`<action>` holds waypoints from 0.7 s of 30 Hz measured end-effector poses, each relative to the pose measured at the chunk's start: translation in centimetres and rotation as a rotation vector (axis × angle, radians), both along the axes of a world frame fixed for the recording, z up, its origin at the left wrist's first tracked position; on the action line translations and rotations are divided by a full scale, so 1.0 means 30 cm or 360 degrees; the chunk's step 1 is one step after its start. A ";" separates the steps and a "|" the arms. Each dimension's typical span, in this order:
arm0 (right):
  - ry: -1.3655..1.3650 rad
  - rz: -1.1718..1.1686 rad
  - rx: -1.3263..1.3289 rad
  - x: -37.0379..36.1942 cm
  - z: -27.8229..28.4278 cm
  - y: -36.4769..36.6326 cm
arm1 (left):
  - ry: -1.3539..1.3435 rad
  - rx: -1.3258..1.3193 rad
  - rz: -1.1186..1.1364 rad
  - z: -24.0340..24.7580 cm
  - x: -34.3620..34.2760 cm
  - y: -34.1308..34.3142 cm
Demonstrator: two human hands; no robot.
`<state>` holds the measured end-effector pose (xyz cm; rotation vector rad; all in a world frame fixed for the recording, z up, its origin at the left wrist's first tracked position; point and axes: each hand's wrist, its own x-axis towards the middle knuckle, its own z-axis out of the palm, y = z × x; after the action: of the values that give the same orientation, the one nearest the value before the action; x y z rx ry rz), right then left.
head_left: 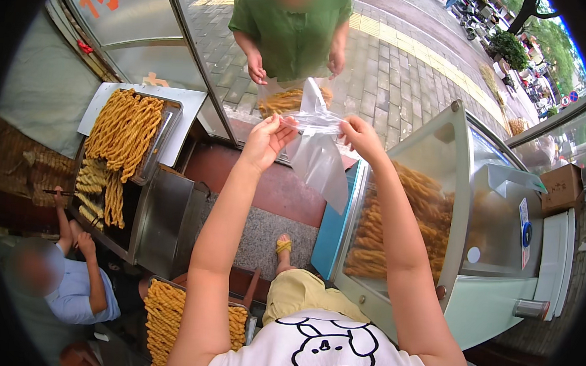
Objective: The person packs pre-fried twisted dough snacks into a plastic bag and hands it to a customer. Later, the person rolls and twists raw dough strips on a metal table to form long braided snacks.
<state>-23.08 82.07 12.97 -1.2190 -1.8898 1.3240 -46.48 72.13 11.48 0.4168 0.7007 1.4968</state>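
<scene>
Out in front of me, both my arms stretch toward a clear plastic bag (317,122). My left hand (269,140) has its thumb and fingers closed on the left end of the bag's gathered part. At the other end, my right hand (363,137) pinches the plastic between thumb and fingers. One whitish strip of the bag stands up between the hands, and a wider flap hangs below them. Just beyond, golden fried dough twists (285,102) show through clear plastic; whether it is the same bag I cannot tell.
A person in a green top (291,30) stands opposite. On the left, dough twists (125,131) fill a tray near a seated person in light blue (85,291) holding long sticks. A glass case (403,222) of twists stands right; another tray of twists (164,319) sits lower left.
</scene>
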 end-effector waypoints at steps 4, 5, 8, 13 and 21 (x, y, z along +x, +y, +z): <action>0.0042 0.0163 -0.0549 -0.118 0.079 -0.079 | 0.0518 -0.0059 -0.0093 0.031 0.103 0.009; -0.0072 0.0164 -0.0423 -0.119 0.054 -0.073 | 0.0732 -0.0050 -0.0152 0.014 0.116 0.015; -0.0208 0.0069 0.0232 -0.139 -0.004 -0.075 | 0.1339 -0.0165 0.0110 -0.109 0.172 0.028; -0.0486 -0.0383 0.1393 -0.023 -0.017 -0.048 | 0.2634 -0.0228 0.0615 -0.237 0.030 -0.005; -0.1003 -0.0823 0.0725 0.301 -0.239 0.102 | 0.0329 -0.0667 0.0989 -0.272 -0.488 -0.121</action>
<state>-14.04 85.13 5.80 -1.8238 -1.9093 0.2220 -61.12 68.49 3.31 0.0221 1.3653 1.8321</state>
